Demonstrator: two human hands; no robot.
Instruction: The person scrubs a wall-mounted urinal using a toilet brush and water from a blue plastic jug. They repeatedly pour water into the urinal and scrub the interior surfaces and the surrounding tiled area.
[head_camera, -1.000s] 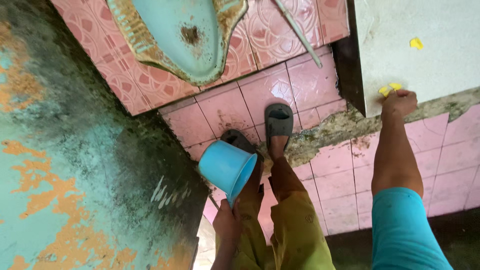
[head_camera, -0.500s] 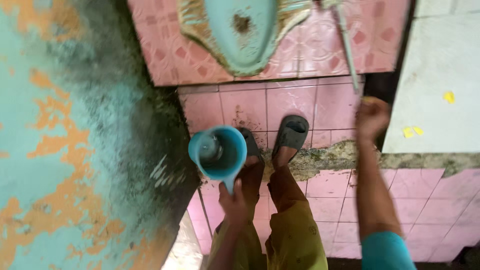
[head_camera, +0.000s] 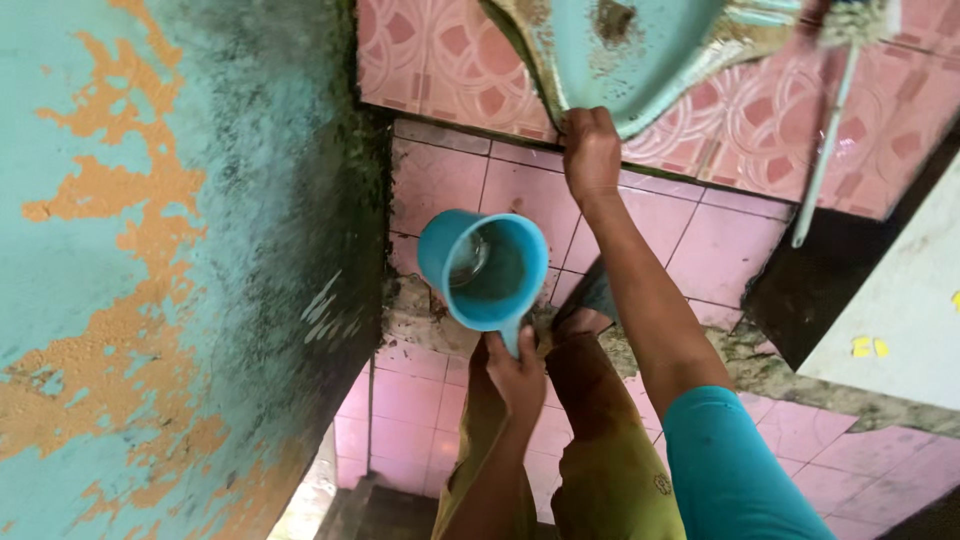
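My left hand (head_camera: 517, 372) is closed around the handle of the blue plastic dipper (head_camera: 484, 268), held upright over the pink tiled floor (head_camera: 440, 185). It looks rigid and light, probably wet-slick, so that handle is the sure grip. My right hand (head_camera: 590, 150) curls shut at the squat pan (head_camera: 625, 60) rim; whether it grips anything I cannot tell.

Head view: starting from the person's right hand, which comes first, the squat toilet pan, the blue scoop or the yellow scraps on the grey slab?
1. Squat toilet pan, top middle; the right hand is at its front rim.
2. Blue scoop, lower left, held by the left hand.
3. Yellow scraps, far right on the grey slab.
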